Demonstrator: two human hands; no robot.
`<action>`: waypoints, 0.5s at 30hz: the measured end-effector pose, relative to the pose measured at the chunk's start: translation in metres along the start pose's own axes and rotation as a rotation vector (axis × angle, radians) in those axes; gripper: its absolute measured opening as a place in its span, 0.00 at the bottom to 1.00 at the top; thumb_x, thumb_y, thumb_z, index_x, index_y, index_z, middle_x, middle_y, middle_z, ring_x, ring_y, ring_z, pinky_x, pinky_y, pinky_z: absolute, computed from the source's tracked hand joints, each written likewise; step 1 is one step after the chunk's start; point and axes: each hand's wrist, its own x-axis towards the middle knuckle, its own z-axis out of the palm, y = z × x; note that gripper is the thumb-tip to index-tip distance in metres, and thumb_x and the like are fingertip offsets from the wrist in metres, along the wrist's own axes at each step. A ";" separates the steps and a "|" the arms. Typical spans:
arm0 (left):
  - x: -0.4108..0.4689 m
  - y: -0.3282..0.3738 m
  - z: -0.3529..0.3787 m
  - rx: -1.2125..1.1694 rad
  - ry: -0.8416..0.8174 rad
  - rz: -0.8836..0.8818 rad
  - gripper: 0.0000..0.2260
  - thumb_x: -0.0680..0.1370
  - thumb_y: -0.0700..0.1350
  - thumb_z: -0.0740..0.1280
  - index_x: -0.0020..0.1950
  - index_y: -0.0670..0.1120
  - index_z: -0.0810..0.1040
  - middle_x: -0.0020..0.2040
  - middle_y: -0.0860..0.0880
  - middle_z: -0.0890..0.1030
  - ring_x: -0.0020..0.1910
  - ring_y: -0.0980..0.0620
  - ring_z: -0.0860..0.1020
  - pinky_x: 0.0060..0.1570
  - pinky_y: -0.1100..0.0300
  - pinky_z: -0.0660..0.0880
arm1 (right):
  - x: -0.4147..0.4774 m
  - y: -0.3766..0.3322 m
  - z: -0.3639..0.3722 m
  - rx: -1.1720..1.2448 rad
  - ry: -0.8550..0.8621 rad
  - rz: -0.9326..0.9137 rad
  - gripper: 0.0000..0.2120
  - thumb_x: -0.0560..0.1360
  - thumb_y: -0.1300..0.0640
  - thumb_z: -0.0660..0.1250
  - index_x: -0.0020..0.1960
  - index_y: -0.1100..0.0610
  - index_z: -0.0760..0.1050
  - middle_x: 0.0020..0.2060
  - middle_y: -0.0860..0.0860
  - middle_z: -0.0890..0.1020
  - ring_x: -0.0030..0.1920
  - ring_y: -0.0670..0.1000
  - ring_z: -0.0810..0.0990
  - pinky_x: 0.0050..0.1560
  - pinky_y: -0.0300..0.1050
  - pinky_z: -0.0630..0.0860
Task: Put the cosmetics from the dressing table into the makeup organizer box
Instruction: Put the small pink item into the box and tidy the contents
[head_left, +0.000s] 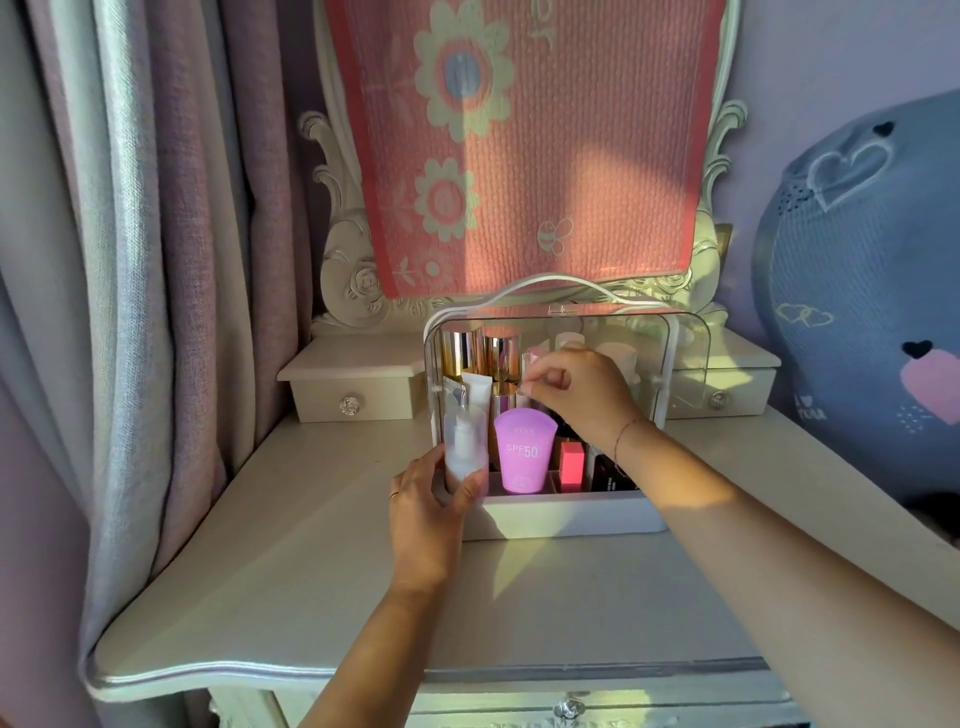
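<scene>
The makeup organizer box, white with a clear lid raised, stands at the back middle of the dressing table. Inside it are gold-capped bottles, a white tube, a purple SPF 50 tube, a red lipstick and dark items. My left hand grips a clear pump bottle at the box's front left corner. My right hand reaches into the box's middle, fingers pinched on a small item that I cannot make out.
A pink flowered cloth hangs over the mirror behind the box. Small drawers flank the box on both sides. Curtains hang at the left, and a blue plush cushion sits at the right.
</scene>
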 end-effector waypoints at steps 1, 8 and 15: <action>0.000 0.000 0.000 0.000 0.000 0.002 0.20 0.70 0.53 0.73 0.60 0.49 0.76 0.51 0.55 0.77 0.53 0.51 0.73 0.49 0.59 0.67 | -0.001 0.001 0.000 -0.007 -0.050 -0.003 0.04 0.71 0.59 0.70 0.43 0.54 0.84 0.34 0.40 0.73 0.35 0.40 0.71 0.42 0.41 0.69; -0.001 0.001 -0.001 -0.023 -0.001 0.010 0.19 0.69 0.52 0.73 0.59 0.51 0.77 0.49 0.56 0.77 0.51 0.53 0.73 0.45 0.69 0.66 | -0.001 0.006 -0.006 0.035 -0.073 0.008 0.06 0.72 0.59 0.69 0.46 0.53 0.84 0.36 0.39 0.74 0.35 0.39 0.72 0.39 0.29 0.67; 0.000 -0.004 -0.001 -0.017 -0.033 -0.024 0.21 0.70 0.55 0.72 0.61 0.51 0.75 0.52 0.54 0.78 0.54 0.50 0.74 0.51 0.55 0.72 | 0.003 0.028 -0.030 -0.209 0.212 0.210 0.13 0.74 0.62 0.66 0.58 0.59 0.78 0.56 0.57 0.78 0.57 0.57 0.75 0.59 0.48 0.71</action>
